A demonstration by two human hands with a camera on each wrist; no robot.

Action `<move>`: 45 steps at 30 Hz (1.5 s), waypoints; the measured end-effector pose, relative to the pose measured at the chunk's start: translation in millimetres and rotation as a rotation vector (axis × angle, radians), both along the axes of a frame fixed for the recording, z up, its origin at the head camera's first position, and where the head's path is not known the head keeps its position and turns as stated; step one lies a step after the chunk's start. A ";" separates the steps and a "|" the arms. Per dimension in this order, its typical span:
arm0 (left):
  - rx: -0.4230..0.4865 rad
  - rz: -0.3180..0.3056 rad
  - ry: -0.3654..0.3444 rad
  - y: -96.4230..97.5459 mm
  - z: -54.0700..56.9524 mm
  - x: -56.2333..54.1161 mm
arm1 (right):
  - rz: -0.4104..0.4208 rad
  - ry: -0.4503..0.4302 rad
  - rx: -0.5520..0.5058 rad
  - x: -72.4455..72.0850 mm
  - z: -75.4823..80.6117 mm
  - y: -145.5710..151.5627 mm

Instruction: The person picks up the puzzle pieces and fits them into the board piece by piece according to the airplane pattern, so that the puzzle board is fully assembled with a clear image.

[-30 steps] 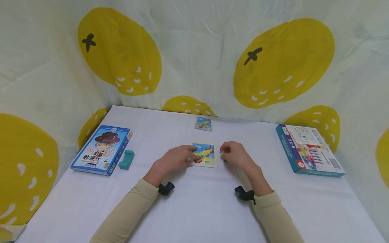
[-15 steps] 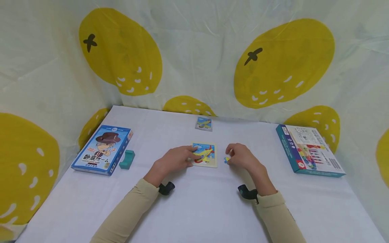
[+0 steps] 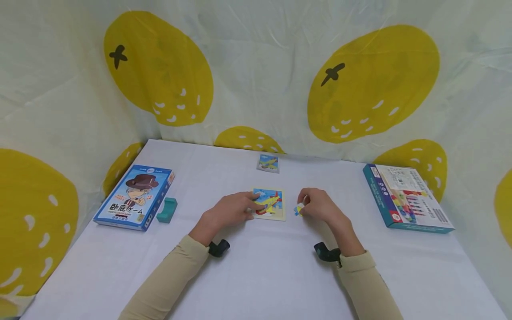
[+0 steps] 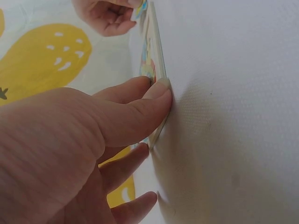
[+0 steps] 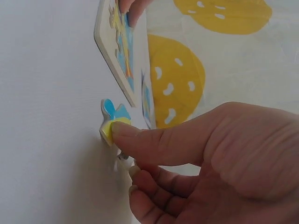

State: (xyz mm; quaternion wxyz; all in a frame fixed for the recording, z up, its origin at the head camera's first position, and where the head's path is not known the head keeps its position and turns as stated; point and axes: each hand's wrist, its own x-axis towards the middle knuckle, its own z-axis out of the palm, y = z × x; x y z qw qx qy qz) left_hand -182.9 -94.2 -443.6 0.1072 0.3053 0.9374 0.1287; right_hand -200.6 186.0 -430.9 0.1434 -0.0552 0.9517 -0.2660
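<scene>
A small square jigsaw puzzle board [image 3: 282, 218] with a cream rim and a yellow airplane picture lies mid-table. My left hand [image 3: 235, 208] holds its left side, with the thumb at the near edge in the left wrist view and a finger over the picture. A gap shows in the picture's lower right. Just right of the board, my right hand [image 3: 320, 207] pinches a blue and yellow puzzle piece [image 5: 109, 111] between thumb and fingers. The piece is tilted, close over the white cloth, its knobs showing past the thumb; part is hidden behind the thumb.
Behind the board lies a small airplane picture card [image 3: 268, 163]. To the left are a blue game box [image 3: 135, 198] and a green curved block [image 3: 167, 210]. A teal-edged box [image 3: 408, 198] lies at right. A fruit-patterned curtain [image 3: 256, 75] stands behind the table.
My right hand has drawn slightly right, away from the board, and the piece in it has turned so its blue and yellow face shows. My left hand has stayed on the board.
</scene>
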 end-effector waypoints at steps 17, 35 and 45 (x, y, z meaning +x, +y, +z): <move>0.003 0.000 -0.014 0.3 1.9 0.5 | 0.029 -0.067 -0.101 1.4 9.7 4.1; -0.002 -0.009 -0.019 0.7 4.6 1.4 | 0.109 0.003 -0.179 3.3 1.1 -10.8; 0.001 -0.005 -0.014 0.3 2.2 0.0 | 0.047 0.036 -0.285 6.0 -2.2 -26.0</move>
